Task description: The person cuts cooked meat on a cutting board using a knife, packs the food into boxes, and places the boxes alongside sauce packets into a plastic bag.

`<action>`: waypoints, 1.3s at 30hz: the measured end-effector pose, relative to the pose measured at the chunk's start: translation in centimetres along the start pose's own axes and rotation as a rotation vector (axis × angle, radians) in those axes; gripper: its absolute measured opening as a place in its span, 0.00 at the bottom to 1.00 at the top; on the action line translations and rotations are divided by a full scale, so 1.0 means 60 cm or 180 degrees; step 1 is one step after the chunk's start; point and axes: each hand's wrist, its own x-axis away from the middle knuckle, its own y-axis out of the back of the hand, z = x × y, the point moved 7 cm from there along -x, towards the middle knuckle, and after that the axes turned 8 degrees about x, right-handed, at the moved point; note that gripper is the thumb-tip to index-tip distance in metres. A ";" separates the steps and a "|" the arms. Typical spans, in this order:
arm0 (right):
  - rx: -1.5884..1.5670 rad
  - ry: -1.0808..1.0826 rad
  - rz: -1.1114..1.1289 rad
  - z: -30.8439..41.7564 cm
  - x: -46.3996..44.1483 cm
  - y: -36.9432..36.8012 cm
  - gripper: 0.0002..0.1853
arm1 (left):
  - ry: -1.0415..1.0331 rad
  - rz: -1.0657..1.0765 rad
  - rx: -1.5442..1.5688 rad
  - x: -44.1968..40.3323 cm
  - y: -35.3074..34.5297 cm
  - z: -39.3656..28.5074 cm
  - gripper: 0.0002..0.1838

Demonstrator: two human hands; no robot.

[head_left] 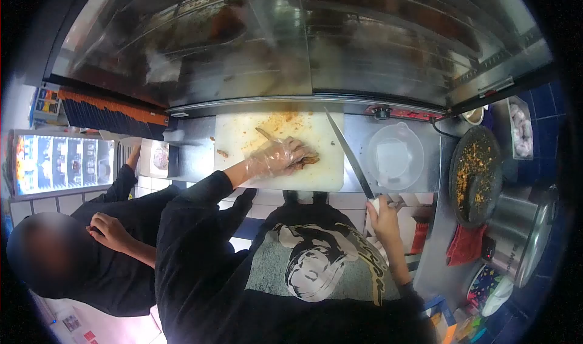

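Note:
A clear plastic glove covers my left hand [280,157], whose fingers are closed around a browned piece of food [308,160] on the white cutting board [237,131]. Orange-brown crumbs and smears mark the board, and a small brown scrap [223,153] lies near its left edge. My right hand [384,213] grips the pale handle of a long knife [351,154]. The blade points up and to the left, over the right edge of the board, apart from the food.
Right of the board stands a translucent round tub [396,156]. Farther right are a dark stone bowl [470,207] with orange bits, a red cloth [466,245] and a steel pot [519,222]. A glass-fronted cabinet [255,40] overhangs the counter. At left is a person in black [121,253].

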 end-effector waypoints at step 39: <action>0.1342 0.1205 0.0022 0.150 -0.160 -0.063 0.16 | 0.1732 -0.5966 0.4348 0.655 0.067 0.154 0.24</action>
